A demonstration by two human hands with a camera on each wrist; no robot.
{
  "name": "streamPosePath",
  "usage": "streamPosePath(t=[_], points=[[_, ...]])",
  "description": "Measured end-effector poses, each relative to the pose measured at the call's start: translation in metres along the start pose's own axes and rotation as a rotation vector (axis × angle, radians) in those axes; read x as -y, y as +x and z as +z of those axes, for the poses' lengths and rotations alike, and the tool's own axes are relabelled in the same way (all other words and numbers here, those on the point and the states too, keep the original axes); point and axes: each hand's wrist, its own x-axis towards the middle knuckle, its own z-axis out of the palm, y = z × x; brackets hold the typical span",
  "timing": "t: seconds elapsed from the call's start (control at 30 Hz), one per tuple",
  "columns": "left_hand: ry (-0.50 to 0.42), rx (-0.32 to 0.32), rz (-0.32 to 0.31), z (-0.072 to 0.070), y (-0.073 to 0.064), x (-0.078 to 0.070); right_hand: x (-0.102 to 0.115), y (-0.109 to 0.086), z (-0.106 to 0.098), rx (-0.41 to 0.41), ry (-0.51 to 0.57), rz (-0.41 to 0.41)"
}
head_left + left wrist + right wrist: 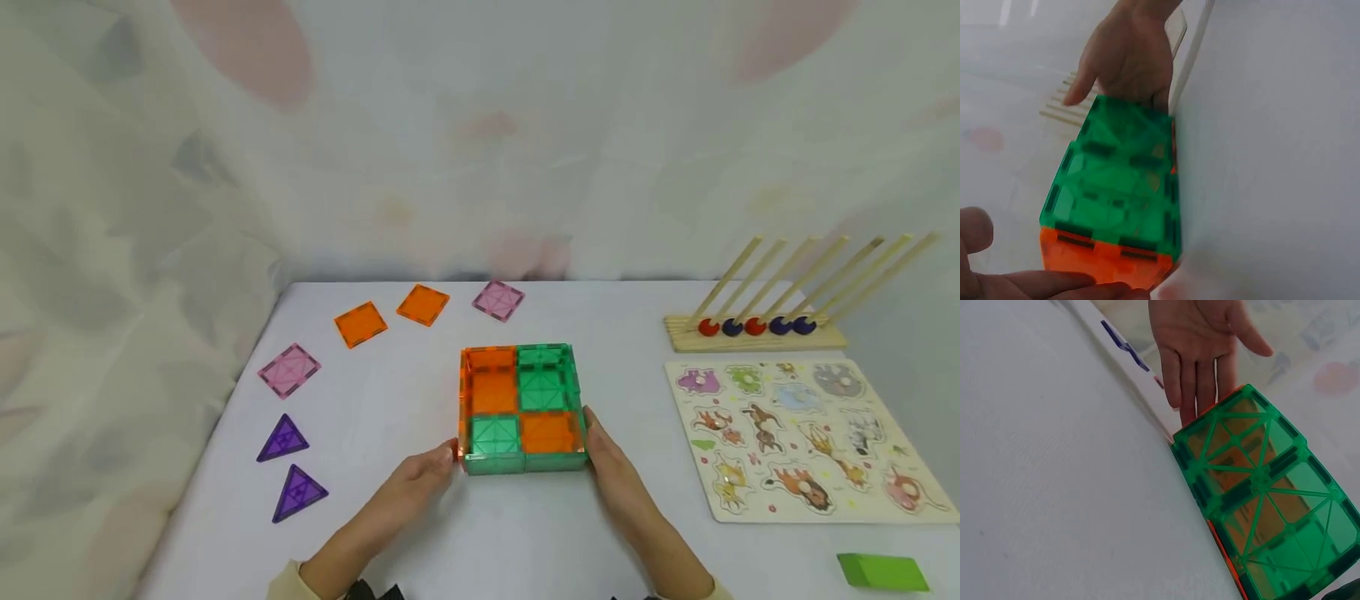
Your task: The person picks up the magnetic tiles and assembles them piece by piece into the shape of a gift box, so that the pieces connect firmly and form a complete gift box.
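A square, open-topped box of see-through magnetic tiles (pixel 495 435) stands on the white table, its floor a two-by-two check of orange and green. Green tiles form its front wall (pixel 1260 481); an orange wall (pixel 1100 259) is on the left. At that left wall, near the front corner, my left hand (pixel 426 473) rests with fingers straight along the tiles. On the opposite side, my right hand (pixel 613 467) touches the right wall near its front corner, fingers extended and the thumb apart. The right fingertips are partly hidden behind the box in the left wrist view.
Loose orange tiles (pixel 361 324), pink tiles (pixel 289 370) and two purple triangles (pixel 298 493) lie left and behind. At right are a wooden peg stand (pixel 757 340) with red and blue beads, an animal puzzle board (pixel 813 433) and a green block (pixel 883 572).
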Motion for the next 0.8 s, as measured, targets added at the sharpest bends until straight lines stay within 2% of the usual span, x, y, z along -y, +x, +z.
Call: streamPosePath(t=[0.1, 0.17, 0.3, 0.4, 0.5, 0.6, 0.7, 0.8], points=[[0.093, -0.009, -0.051, -0.026, 0.015, -0.004, -0.002, -0.001, 0.0, 0.004, -0.004, 0.004], [0.166, -0.039, -0.067, -0.047, 0.033, -0.008, -0.003, -0.002, 0.0, 0.001, -0.013, 0.003], [0.276, -0.135, -0.05, -0.091, 0.082, -0.014, -0.005, -0.004, 0.0, -0.021, -0.04, -0.012], [0.41, -0.236, -0.058, -0.113, 0.119, -0.015, -0.006, -0.007, 0.003, -0.027, -0.077, -0.02], [0.569, -0.339, -0.061, -0.125, 0.151, -0.017, -0.007, -0.01, 0.007, -0.045, -0.107, -0.028], [0.678, -0.418, -0.056, -0.133, 0.178, -0.021, -0.008, -0.012, 0.011, -0.074, -0.137, -0.053], [0.759, -0.434, -0.093, -0.139, 0.197, -0.026, -0.009, -0.013, 0.014, -0.092, -0.167, -0.077], [0.824, -0.433, -0.131, -0.145, 0.21, -0.031, -0.009, -0.011, 0.016, -0.091, -0.174, -0.08]])
